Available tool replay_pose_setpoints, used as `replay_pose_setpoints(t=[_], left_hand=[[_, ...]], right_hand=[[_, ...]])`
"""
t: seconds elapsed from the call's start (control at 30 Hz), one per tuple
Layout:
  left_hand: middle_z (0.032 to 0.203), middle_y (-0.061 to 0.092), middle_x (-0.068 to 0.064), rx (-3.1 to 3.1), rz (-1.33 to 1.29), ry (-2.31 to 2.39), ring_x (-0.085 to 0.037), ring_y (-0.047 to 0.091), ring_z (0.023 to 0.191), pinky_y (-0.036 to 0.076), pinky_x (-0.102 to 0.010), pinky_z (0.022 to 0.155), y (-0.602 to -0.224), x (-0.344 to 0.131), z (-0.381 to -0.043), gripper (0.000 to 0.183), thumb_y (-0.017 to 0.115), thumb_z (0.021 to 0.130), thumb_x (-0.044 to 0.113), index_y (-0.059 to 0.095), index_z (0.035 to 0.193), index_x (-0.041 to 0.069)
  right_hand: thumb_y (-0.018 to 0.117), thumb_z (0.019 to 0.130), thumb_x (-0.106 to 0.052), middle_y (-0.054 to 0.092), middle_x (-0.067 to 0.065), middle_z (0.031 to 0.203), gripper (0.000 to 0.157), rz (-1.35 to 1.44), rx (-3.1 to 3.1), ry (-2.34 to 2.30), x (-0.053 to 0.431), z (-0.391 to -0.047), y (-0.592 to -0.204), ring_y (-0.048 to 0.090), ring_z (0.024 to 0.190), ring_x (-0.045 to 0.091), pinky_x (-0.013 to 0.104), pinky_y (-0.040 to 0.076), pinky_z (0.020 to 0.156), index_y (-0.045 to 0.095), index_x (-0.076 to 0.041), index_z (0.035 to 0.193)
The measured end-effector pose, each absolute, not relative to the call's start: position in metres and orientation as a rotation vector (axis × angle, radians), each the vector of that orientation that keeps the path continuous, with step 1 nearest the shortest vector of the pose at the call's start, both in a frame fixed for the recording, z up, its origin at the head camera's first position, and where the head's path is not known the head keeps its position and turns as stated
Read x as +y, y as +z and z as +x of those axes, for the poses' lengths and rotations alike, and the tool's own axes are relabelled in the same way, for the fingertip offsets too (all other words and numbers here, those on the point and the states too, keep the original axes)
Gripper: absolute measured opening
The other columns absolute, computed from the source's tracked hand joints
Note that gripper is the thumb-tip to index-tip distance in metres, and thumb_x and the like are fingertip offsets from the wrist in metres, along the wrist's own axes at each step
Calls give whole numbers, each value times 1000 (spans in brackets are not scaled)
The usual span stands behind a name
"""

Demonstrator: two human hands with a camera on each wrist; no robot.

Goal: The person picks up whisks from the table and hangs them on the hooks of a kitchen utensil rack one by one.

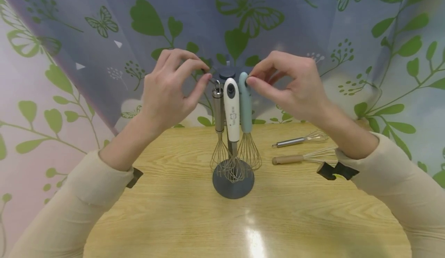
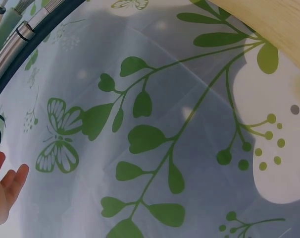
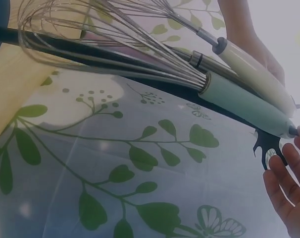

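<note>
A dark stand (image 1: 233,190) rises from the table with three whisks hanging from its top. They are a metal-handled whisk (image 1: 219,113), a white-handled whisk (image 1: 231,111) in the middle and a teal-handled whisk (image 1: 245,107). My left hand (image 1: 170,82) pinches a dark hook of the stand beside the metal whisk's loop, thumb and forefinger at its tip. At the top end of the teal handle, my right hand (image 1: 288,82) pinches with thumb and forefinger. The right wrist view shows the teal handle (image 3: 244,104) up close, other fingers (image 3: 283,193) spread below.
On the table (image 1: 167,211), to the right of the stand, lie a small metal whisk (image 1: 292,142) and a wooden-handled whisk (image 1: 288,159). A leaf-and-butterfly printed curtain (image 1: 194,14) hangs behind the stand.
</note>
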State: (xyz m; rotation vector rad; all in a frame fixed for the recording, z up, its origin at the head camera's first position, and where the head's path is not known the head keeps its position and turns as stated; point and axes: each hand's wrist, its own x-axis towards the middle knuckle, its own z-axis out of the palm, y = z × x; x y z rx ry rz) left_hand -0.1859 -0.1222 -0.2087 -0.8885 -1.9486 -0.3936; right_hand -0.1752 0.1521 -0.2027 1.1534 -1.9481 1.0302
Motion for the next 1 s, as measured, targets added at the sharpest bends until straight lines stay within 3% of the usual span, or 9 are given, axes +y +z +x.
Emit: replay_pose_setpoints(t=[0.37,0.47,0.6,1.0], left_hand=[[104,73,-11,-1978,-868,-369,-32,66,103,51,-38,56,-208,-122,-187,24,65,105,31,76,107,10],[103,73,-13,-1970,-882,-375,-34,66,102,55,-43,72,-208,-121,-188,24,66,105,29,76,107,8],[103,73,-15,-1965,-904,-369,-38,63,103,51,-51,91,-207,-122,-189,25,64,106,29,76,107,7],[102,70,-15,-1977,-925,-368,-37,61,104,47,-55,96,-208,-123,-191,27,60,108,30,75,108,8]], right_hand=[[79,89,2,74,14,82,5,1118,-1928,1005,149,-169,-204,63,78,-7,12,56,70,74,3,91],[79,89,2,74,14,82,6,1116,-1921,1007,149,-169,-204,63,78,-7,12,56,70,74,4,91],[79,89,2,74,14,82,6,1112,-1915,1001,148,-168,-204,62,77,-6,12,56,70,73,4,90],[80,89,0,74,13,82,7,1098,-1908,968,144,-161,-204,63,76,-2,12,56,71,74,3,91]])
